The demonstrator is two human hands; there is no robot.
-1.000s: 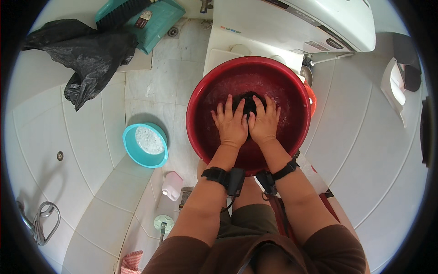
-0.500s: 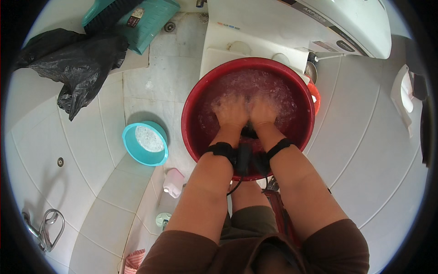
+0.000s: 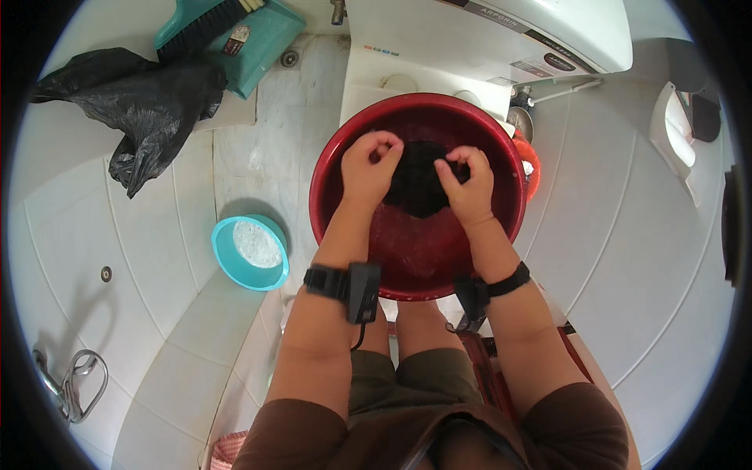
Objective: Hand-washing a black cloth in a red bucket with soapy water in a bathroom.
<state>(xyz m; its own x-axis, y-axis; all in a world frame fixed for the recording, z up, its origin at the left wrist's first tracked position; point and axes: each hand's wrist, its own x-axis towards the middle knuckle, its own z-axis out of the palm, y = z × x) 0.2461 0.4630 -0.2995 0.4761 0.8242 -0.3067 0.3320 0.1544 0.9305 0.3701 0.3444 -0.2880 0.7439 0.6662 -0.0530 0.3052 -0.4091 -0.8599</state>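
Observation:
A dark red basin (image 3: 407, 282) with water in it stands in front of me. Over it I hold up a wet-looking black cloth (image 3: 421, 184), spread between both hands; whether it is a garment cannot be told. My left hand (image 3: 371, 169) pinches its upper left edge, fingers curled. At the upper right edge my right hand (image 3: 468, 186) grips it, closed in the same way. The cloth covers the middle of the basin behind it. Black straps with small devices circle both my forearms.
A white appliance (image 3: 439, 47) stands behind the basin, with an orange-red tub (image 3: 534, 176) partly hidden at the right. To the left are a turquoise basin (image 3: 227, 266) of suds, a black plastic bag (image 3: 149, 102), and a teal dustpan (image 3: 266, 47) with a brush (image 3: 196, 39).
Both hands have come up out of the churning water and moved apart. The black cloth now hangs open between them, and the view has shifted slightly.

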